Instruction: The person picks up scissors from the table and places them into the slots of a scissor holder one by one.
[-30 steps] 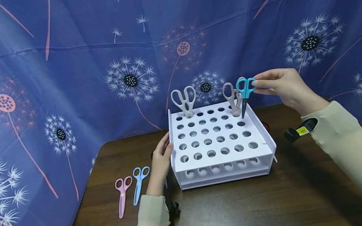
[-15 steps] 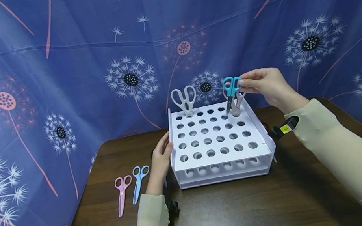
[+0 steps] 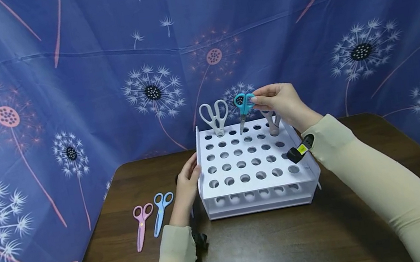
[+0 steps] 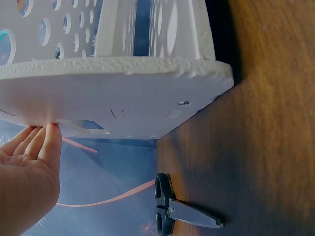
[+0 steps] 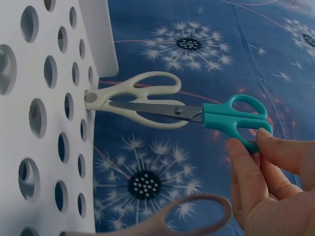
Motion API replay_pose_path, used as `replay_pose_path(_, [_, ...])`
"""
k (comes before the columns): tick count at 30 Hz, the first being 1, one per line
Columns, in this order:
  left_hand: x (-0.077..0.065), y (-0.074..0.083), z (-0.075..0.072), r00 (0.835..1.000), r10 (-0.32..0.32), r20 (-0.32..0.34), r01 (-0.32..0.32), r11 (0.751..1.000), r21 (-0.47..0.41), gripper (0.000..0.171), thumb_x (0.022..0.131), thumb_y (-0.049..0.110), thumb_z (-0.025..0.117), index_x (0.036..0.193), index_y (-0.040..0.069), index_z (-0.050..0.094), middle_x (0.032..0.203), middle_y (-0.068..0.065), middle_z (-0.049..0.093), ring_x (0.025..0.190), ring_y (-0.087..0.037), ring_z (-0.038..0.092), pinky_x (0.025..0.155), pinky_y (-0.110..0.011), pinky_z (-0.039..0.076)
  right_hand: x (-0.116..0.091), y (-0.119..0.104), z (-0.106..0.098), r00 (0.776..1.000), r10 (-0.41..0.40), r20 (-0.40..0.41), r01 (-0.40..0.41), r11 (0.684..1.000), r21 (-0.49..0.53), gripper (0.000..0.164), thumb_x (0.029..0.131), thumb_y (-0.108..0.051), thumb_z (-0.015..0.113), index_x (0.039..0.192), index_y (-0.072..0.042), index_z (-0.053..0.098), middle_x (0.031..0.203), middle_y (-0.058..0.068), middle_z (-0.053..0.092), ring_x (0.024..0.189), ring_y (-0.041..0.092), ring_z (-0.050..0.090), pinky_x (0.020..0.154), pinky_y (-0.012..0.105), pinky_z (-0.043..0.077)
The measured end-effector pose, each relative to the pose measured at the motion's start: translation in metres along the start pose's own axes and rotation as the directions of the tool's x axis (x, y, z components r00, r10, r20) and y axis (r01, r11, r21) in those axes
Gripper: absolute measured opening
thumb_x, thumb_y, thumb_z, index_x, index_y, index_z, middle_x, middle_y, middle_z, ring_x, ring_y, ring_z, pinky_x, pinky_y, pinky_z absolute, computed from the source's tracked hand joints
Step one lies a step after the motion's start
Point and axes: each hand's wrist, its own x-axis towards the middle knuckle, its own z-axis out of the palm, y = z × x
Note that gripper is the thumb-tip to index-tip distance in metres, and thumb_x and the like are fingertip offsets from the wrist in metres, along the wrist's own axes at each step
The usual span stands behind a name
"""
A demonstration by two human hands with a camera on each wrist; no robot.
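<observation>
Teal scissors just right of centre in the head view, pinched by one loop in the right hand, blades down over the rack. Probably to keep skin off the metal. Left hand laid along the rack's left side, mid-frame, with pretty straight fingers, likely just for steadying. White scissors upright in the back row, handy loops on top. Pink scissors and blue scissors lower left, presumably parked there to stay within reach.

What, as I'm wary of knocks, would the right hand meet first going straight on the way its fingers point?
Leftward, the right hand, with its teal scissors, would probably meet the off-white scissors standing in the rack; depth is unclear, so it might pass them.
</observation>
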Motion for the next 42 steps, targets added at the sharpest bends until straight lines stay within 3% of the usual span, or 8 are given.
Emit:
replay_pose_path(5, [0.006, -0.016, 0.000, 1.000, 0.007, -0.021, -0.007, 1.000, 0.006, 0.047, 0.102, 0.014, 0.048, 0.147, 0.004, 0.040, 0.146, -0.019, 0.047, 0.134, -0.031, 0.046, 0.110, -0.041, 0.035, 0.006, 0.005, 0.009, 1.000, 0.016, 0.007, -0.016, 1.000, 0.012, 0.025, 0.087, -0.009, 0.071, 0.110, 0.000, 0.067, 0.087, -0.004, 0.070, 0.084, 0.008, 0.071, 0.081, 0.025, 0.056])
replay_pose_path(14, [0.004, -0.015, 0.003, 0.999, 0.025, -0.038, -0.025, 1.000, 0.006, 0.045, 0.101, 0.014, 0.048, 0.145, 0.006, 0.044, 0.144, -0.017, 0.050, 0.132, -0.030, 0.048, 0.109, -0.043, 0.036, 0.009, 0.010, 0.020, 1.000, 0.009, 0.014, -0.008, 0.999, -0.049, 0.025, 0.086, -0.011, 0.072, 0.109, -0.002, 0.068, 0.089, -0.006, 0.070, 0.083, 0.006, 0.069, 0.085, 0.028, 0.055])
replay_pose_path(21, [0.004, -0.015, 0.003, 0.999, 0.026, -0.040, -0.026, 1.000, -0.002, 0.045, 0.101, 0.014, 0.049, 0.145, 0.006, 0.043, 0.144, -0.018, 0.050, 0.131, -0.030, 0.048, 0.109, -0.041, 0.037, 0.009, 0.015, 0.026, 0.999, 0.024, 0.034, -0.023, 0.999, -0.034, 0.024, 0.087, -0.007, 0.071, 0.109, 0.000, 0.066, 0.091, -0.006, 0.068, 0.084, 0.006, 0.068, 0.084, 0.026, 0.055])
replay_pose_path(26, [0.005, -0.017, 0.002, 0.999, 0.028, -0.041, -0.028, 1.000, -0.001, 0.046, 0.101, 0.015, 0.048, 0.146, 0.007, 0.043, 0.144, -0.017, 0.050, 0.131, -0.029, 0.048, 0.105, -0.028, 0.039, 0.010, 0.021, 0.031, 0.999, 0.026, 0.033, -0.023, 0.997, -0.078, 0.023, 0.087, -0.009, 0.070, 0.109, -0.001, 0.067, 0.090, -0.006, 0.068, 0.088, 0.011, 0.069, 0.090, 0.032, 0.054])
replay_pose_path(30, [0.006, -0.018, 0.000, 0.999, 0.021, -0.035, -0.021, 1.000, 0.002, 0.047, 0.101, 0.017, 0.048, 0.146, 0.007, 0.042, 0.145, -0.017, 0.049, 0.132, -0.029, 0.048, 0.108, -0.036, 0.038, 0.012, 0.025, 0.034, 1.000, 0.022, 0.022, -0.019, 0.994, -0.104, 0.023, 0.088, -0.008, 0.070, 0.109, 0.000, 0.067, 0.091, -0.004, 0.068, 0.093, 0.017, 0.070, 0.089, 0.033, 0.054])
replay_pose_path(33, [0.007, -0.018, -0.001, 1.000, 0.014, -0.028, -0.014, 1.000, -0.006, 0.047, 0.101, 0.015, 0.048, 0.147, 0.005, 0.041, 0.145, -0.019, 0.048, 0.132, -0.030, 0.047, 0.109, -0.040, 0.037, 0.012, 0.027, 0.036, 0.999, 0.028, 0.022, -0.025, 0.991, -0.133, 0.023, 0.088, -0.007, 0.070, 0.110, 0.000, 0.067, 0.097, 0.000, 0.068, 0.089, 0.014, 0.070, 0.087, 0.031, 0.055])
replay_pose_path(38, [0.004, -0.009, -0.001, 1.000, 0.012, -0.010, -0.012, 1.000, -0.026, 0.047, 0.100, 0.009, 0.048, 0.146, -0.001, 0.040, 0.145, -0.022, 0.047, 0.133, -0.033, 0.046, 0.109, -0.040, 0.036, 0.012, 0.030, 0.037, 0.998, 0.051, 0.037, -0.043, 0.980, -0.196, 0.023, 0.088, -0.008, 0.070, 0.110, 0.000, 0.068, 0.097, 0.004, 0.068, 0.080, 0.008, 0.070, 0.083, 0.029, 0.056])
replay_pose_path(42, [-0.003, 0.005, 0.000, 1.000, 0.004, -0.010, -0.004, 1.000, -0.002, 0.047, 0.100, 0.008, 0.047, 0.145, -0.003, 0.040, 0.144, -0.023, 0.047, 0.132, -0.033, 0.047, 0.109, -0.041, 0.037, 0.011, 0.033, 0.037, 0.996, 0.084, 0.041, -0.071, 0.966, -0.250, 0.023, 0.089, -0.010, 0.069, 0.110, 0.000, 0.067, 0.094, 0.004, 0.069, 0.085, 0.015, 0.072, 0.082, 0.029, 0.056])
